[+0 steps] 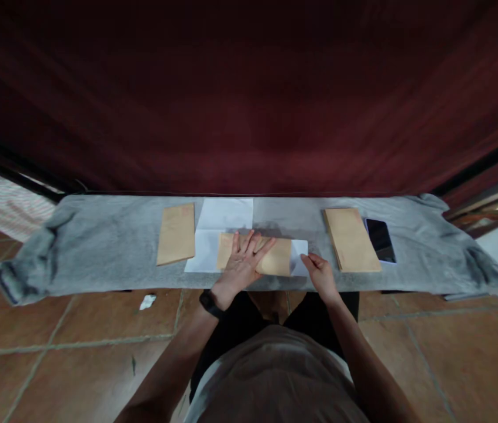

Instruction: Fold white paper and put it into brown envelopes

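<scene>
A brown envelope (277, 258) lies crosswise in front of me. My left hand (244, 258) rests flat on it with fingers spread. A white folded paper (298, 251) sticks out from the envelope's right end. At that paper's right edge my right hand (318, 271) has its thumb and fingers pinched together on it. How far the paper reaches into or under the envelope is hidden. Beneath the envelope's left part lies a creased white sheet (224, 214), stretching to the back of the cloth.
Brown envelopes (177, 232) lie to the left, and a thicker stack of brown envelopes (352, 239) to the right. Beside that stack is a phone (381, 239). Grey cloth (112, 241) covers the narrow surface. A dark red curtain-like sheet (249, 117) rises behind it.
</scene>
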### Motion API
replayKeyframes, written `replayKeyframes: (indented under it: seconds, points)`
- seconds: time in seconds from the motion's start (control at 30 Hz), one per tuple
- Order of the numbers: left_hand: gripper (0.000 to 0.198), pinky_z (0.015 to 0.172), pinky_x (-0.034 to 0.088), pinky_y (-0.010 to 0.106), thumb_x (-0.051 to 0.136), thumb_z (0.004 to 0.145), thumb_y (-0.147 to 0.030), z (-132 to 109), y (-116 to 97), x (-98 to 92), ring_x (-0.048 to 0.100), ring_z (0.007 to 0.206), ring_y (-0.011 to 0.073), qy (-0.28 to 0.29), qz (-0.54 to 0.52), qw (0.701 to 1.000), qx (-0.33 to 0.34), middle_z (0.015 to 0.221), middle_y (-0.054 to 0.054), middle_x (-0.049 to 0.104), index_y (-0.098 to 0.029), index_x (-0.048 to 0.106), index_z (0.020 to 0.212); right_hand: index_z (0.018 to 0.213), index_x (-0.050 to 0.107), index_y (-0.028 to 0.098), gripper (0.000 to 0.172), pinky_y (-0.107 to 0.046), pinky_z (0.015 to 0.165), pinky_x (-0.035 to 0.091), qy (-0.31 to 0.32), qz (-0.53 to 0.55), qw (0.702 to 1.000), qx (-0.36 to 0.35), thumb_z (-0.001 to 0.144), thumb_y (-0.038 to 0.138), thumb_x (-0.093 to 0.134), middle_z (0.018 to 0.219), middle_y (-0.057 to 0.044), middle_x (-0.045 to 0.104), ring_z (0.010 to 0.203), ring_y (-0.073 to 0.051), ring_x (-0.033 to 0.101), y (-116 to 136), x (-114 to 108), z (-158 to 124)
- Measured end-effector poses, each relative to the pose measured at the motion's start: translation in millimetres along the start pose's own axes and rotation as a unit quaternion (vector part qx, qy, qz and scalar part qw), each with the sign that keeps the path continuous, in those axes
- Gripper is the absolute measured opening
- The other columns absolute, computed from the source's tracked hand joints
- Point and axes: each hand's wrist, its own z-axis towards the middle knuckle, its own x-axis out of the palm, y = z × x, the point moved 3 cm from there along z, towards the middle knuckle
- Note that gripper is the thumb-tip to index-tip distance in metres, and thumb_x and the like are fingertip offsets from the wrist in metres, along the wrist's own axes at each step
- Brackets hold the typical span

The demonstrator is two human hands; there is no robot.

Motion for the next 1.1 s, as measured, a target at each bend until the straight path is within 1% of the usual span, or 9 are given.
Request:
replayKeyframes:
  seconds: [0.2,0.33,0.53,0.73,0.9,0.97,1.0,1.07,1.1]
  points:
    - [0.107,0.122,0.004,0.066,0.080,0.078,-0.041,9,-7,2.4,0.021,0.153,0.0395,0.001,-0.011,1.000,0.018,0.163,0.016,0.033,-0.030,0.016,0.162,0.076,0.067,0.020,0.046,-0.028,0.058,0.043,-0.006,0.032,0.999,0.039,0.081,0.066,0.066,0.066,0.000,0.062,0.060,-0.016,0.053,-12,-4,-7]
    - [0.106,0.122,0.002,0.066,0.080,0.078,-0.039,13,-10,6.1,0.021,0.153,0.0394,0.012,-0.020,0.999,0.031,0.164,0.015,0.033,-0.031,0.017,0.162,0.091,0.074,0.020,0.042,-0.030,0.073,0.051,0.024,0.082,0.995,0.050,0.080,0.060,0.070,0.082,-0.002,0.073,0.077,-0.020,0.065,-14,7,-9]
    - [0.101,0.123,0.000,0.064,0.078,0.078,-0.032,17,-16,8.8,0.022,0.153,0.0384,0.014,-0.020,0.999,0.043,0.162,0.015,0.037,-0.032,0.021,0.161,0.096,0.076,0.022,0.041,-0.036,0.090,0.053,0.052,0.131,0.989,0.047,0.077,0.058,0.071,0.102,-0.006,0.077,0.096,-0.025,0.069,-14,24,-9]
    - [0.103,0.124,0.002,0.062,0.079,0.077,-0.027,17,-13,14.2,0.019,0.155,0.0364,0.003,-0.052,0.998,0.046,0.164,0.015,0.032,-0.031,0.019,0.162,0.089,0.076,0.020,0.040,-0.036,0.080,0.056,0.040,0.163,0.984,0.054,0.074,0.057,0.072,0.088,-0.007,0.078,0.091,-0.027,0.071,-15,29,-8]
    - [0.100,0.123,0.008,0.065,0.081,0.077,-0.023,11,-6,18.6,0.017,0.155,0.0376,-0.053,-0.140,0.989,-0.008,0.168,0.014,0.024,-0.031,0.026,0.160,0.082,0.075,0.020,0.035,-0.036,0.079,0.056,-0.028,0.214,0.974,0.069,0.072,0.054,0.074,0.087,-0.006,0.078,0.086,-0.026,0.072,-9,28,-4]
    - [0.085,0.124,0.018,0.060,0.075,0.083,-0.026,4,-8,22.8,0.023,0.154,0.0351,-0.112,-0.235,0.963,-0.065,0.166,0.014,0.028,-0.030,0.032,0.157,0.080,0.074,0.021,0.033,-0.036,0.076,0.056,-0.062,0.262,0.959,0.086,0.069,0.052,0.076,0.085,-0.006,0.078,0.084,-0.027,0.072,-8,28,-2]
    - [0.077,0.123,0.026,0.056,0.073,0.086,-0.029,0,-9,26.2,0.029,0.152,0.0334,-0.150,-0.301,0.935,-0.109,0.163,0.014,0.033,-0.029,0.038,0.154,0.080,0.074,0.021,0.033,-0.036,0.075,0.057,-0.075,0.284,0.951,0.093,0.068,0.051,0.077,0.083,-0.006,0.078,0.084,-0.027,0.073,-8,28,-1]
    - [0.063,0.116,0.040,0.051,0.071,0.088,-0.036,-8,-13,38.3,0.047,0.140,0.0306,-0.199,-0.455,0.838,-0.226,0.150,0.014,0.050,-0.027,0.047,0.146,0.080,0.074,0.021,0.031,-0.035,0.073,0.057,-0.091,0.312,0.940,0.099,0.067,0.049,0.078,0.082,-0.006,0.078,0.084,-0.027,0.073,-8,29,-1]
    - [0.058,0.110,0.047,0.048,0.072,0.087,-0.040,-10,-17,46.6,0.057,0.130,0.0295,-0.198,-0.541,0.767,-0.282,0.139,0.014,0.059,-0.026,0.053,0.140,0.081,0.074,0.021,0.031,-0.035,0.072,0.056,-0.097,0.321,0.937,0.099,0.067,0.048,0.078,0.082,-0.006,0.078,0.084,-0.027,0.073,-8,31,-1]
